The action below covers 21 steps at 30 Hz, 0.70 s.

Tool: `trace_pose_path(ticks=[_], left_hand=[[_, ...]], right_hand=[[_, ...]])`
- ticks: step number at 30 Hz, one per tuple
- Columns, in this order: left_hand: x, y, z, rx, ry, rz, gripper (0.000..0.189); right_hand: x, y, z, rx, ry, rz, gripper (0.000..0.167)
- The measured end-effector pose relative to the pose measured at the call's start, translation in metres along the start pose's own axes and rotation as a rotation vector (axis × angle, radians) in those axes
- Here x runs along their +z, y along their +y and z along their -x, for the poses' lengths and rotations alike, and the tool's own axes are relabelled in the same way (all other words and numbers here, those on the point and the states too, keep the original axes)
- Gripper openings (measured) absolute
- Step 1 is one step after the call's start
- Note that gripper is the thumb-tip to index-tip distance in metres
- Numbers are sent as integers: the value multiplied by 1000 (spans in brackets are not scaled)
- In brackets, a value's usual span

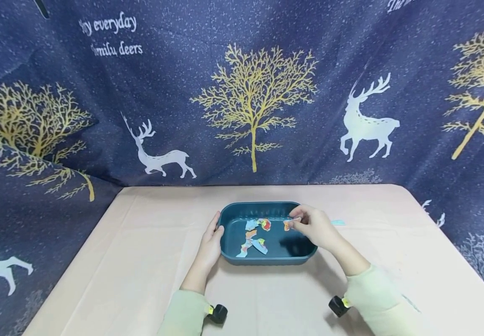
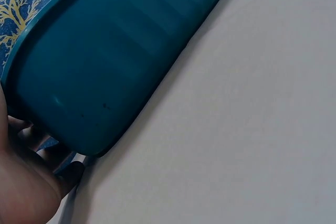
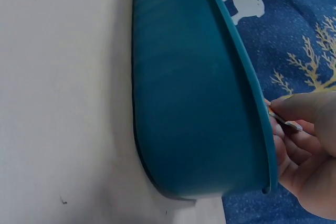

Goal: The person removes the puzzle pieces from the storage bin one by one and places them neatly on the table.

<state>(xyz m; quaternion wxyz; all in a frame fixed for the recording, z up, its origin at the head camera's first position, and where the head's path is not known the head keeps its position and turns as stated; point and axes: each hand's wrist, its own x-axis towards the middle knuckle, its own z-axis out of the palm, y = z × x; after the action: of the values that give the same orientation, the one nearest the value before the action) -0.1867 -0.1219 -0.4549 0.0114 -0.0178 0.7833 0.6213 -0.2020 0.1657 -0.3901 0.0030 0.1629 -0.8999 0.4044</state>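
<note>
A dark teal plastic basin (image 1: 269,261) stands on the table, with several torn, colourful paper scraps (image 1: 260,246) lying on its floor. At the basin's left end, my left hand (image 1: 211,245) holds the side, thumb at the rim and fingers along the outer wall. In the left wrist view that hand (image 2: 31,182) shows at the basin's end. Over the right part of the basin, my right hand (image 1: 315,228) pinches an orange and white paper scrap (image 1: 287,226) between thumb and fingers. In the right wrist view the scrap (image 3: 286,121) appears edge-on just past the rim.
A light blue scrap (image 1: 338,222) lies on the table right of the basin, behind my right wrist. The table has a pale cloth (image 1: 153,261). Behind it hangs a dark blue curtain (image 1: 225,28) with trees and deer. Black wrist cameras (image 1: 218,314) sit at both sleeves.
</note>
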Motion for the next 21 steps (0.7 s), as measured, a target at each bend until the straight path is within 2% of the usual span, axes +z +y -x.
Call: trace_pose_path(ticks=[9, 16, 21], left_hand=[[0, 1, 1, -1, 8, 3, 51], [0, 0, 0, 4, 6, 13, 51], [0, 0, 0, 3, 8, 10, 51]], right_hand=[[-10, 11, 4, 83, 102, -211, 22], [-19, 23, 9, 135, 182, -273, 30], [-23, 32, 13, 130, 229, -308, 34]])
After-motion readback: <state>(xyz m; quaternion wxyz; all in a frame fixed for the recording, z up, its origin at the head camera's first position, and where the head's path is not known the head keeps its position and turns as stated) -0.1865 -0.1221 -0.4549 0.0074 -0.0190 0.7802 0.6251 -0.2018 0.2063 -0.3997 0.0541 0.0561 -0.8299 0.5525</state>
